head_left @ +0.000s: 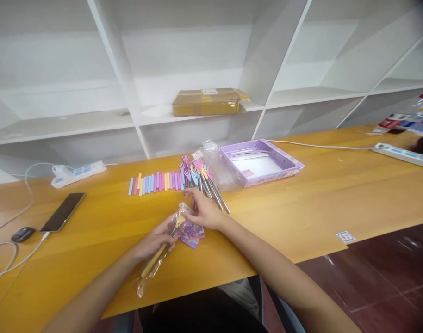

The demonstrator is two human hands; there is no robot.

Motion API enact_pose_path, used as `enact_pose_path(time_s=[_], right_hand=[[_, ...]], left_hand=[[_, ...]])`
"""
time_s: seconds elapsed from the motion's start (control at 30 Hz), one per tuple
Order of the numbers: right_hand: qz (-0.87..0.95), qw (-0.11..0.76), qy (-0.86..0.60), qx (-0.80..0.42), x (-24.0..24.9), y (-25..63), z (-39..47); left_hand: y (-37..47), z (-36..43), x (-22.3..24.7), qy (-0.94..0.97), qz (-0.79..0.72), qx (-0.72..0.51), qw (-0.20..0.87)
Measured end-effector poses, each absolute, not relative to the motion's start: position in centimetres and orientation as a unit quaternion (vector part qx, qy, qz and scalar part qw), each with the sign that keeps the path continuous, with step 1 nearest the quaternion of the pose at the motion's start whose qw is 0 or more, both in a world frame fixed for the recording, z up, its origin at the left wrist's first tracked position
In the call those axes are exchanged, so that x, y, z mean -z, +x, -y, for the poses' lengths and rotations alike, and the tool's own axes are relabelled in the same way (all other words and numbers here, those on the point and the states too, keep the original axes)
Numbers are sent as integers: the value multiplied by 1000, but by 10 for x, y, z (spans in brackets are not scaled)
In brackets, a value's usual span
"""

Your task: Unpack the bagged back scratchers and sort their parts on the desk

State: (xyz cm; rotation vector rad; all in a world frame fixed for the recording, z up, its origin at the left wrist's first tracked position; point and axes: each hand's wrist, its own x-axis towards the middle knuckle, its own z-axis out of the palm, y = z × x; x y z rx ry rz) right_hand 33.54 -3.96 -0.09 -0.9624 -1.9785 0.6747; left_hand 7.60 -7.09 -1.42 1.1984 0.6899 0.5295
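Observation:
A yellow back scratcher lies slantwise in a clear plastic bag, its hand-shaped head towards the far end. My left hand is closed around its middle through the plastic. Over the far end of the bag is my right hand, thumb and forefinger apart, the thumb at the bag near the yellow head. Small purple printed cards lie beneath and beside the bag. Just beyond my right hand is a pile of back scratchers with metal shafts and coloured heads. Left of it runs a row of coloured handle tubes.
A purple tray box with a few metal-shafted scratchers stands behind, beside crumpled clear plastic bags. Leftward lie a phone, a mouse and a power strip. A cardboard box sits on the shelf. Bottles are far right.

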Motion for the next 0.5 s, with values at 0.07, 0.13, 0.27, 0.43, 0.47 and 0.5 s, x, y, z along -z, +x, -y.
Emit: enact_pose_path(time_s=[0.07, 0.13, 0.27, 0.43, 0.47, 0.5], right_hand=[[802, 392, -380, -241, 0, 329, 44], [807, 391, -386, -215, -1, 325, 45], [800, 409, -376, -228, 2, 320, 43], [771, 419, -374, -300, 16, 315, 42], [770, 414, -375, -307, 17, 314, 42], [771, 410, -377, -310, 18, 314, 43]], left_hand=[[70, 76, 21, 525, -294, -253, 758], [61, 73, 21, 518, -274, -262, 767], [54, 67, 20, 492, -267, -283, 779], [55, 76, 25, 445, -305, -302, 786], [54, 78, 24, 445, -307, -293, 788], [53, 79, 22, 447, -307, -283, 791]])
